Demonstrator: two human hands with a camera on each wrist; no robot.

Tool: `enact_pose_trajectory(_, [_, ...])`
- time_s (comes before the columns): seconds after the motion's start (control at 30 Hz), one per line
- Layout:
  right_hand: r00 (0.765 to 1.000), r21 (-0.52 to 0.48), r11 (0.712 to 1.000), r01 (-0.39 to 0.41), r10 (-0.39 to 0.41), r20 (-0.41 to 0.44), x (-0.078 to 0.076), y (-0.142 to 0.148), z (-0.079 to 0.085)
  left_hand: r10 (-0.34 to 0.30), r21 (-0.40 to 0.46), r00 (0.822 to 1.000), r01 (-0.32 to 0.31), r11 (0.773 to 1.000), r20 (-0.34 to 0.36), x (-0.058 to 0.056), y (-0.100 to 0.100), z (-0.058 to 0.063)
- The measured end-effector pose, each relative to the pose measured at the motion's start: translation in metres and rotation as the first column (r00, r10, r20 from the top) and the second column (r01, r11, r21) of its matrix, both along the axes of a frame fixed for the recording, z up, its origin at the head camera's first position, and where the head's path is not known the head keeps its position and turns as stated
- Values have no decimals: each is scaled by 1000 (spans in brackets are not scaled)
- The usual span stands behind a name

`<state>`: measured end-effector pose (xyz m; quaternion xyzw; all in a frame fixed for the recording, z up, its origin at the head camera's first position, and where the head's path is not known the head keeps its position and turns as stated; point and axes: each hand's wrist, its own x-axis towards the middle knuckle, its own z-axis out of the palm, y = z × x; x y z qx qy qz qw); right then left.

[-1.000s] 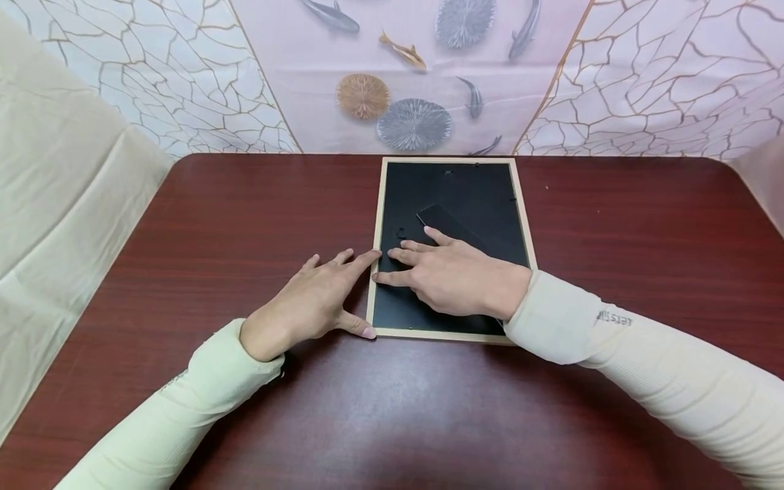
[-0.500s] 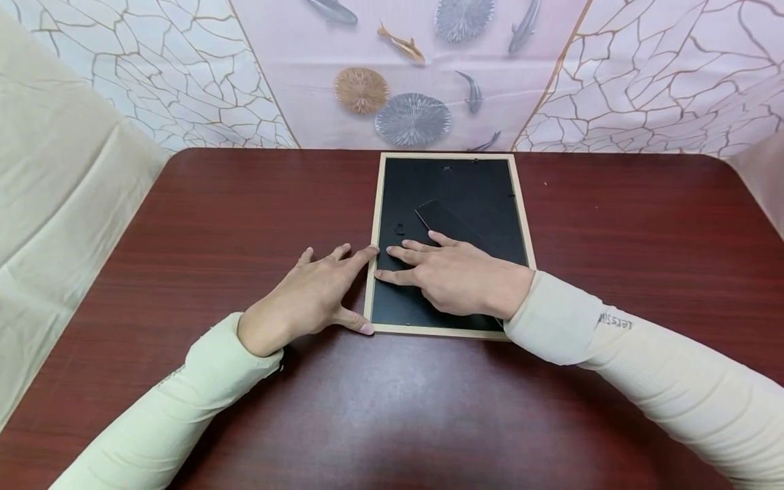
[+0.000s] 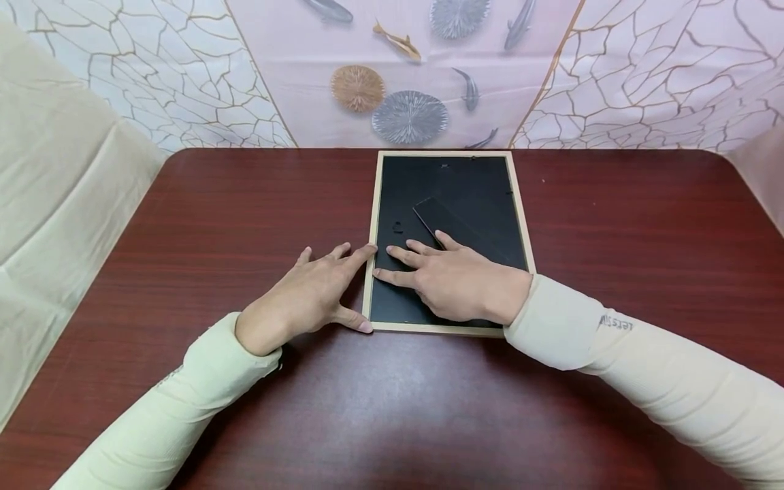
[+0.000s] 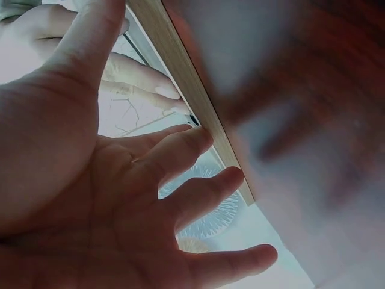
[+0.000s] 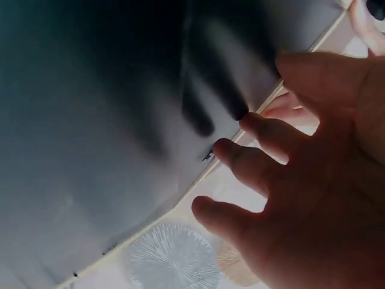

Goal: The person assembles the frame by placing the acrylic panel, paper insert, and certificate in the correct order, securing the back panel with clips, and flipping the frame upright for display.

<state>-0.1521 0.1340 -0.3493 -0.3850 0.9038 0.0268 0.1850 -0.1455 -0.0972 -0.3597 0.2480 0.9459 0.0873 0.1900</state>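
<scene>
A picture frame with a light wooden rim lies face down on the table, its black backing upward. A black stand flap runs slantwise across that backing, partly under the right hand. My left hand is spread at the frame's left side; its index fingertip touches the rim and the thumb rests at the near left corner. Fingers spread, my right hand lies over the lower backing, with fingertips near the left rim. In the left wrist view the wooden rim passes beside the left fingertips.
The dark red wooden table extends around the frame on all sides. A patterned cloth backdrop hangs behind the far edge. Pale cloth hangs at the left.
The whole scene shifts slightly upward in the head view. My right hand's fingers shift a little over the backing; the left hand keeps its place at the rim.
</scene>
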Motion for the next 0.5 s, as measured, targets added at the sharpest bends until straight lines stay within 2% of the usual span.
enact_pose_trajectory(0.1, [997,-47,998,38,-34,73,1,2,1,3,11,1000,-3,1000,1,0,-1,-1])
enact_pose_trajectory(0.23, [990,-107,992,64,-50,129,4,4,0,12,17,1000,-12,1000,15,-1,-1,-1])
enact_pose_trajectory(0.5, [989,-121,990,76,-60,133,7,3,-2,16,32,999,-17,999,31,0,-2,-2])
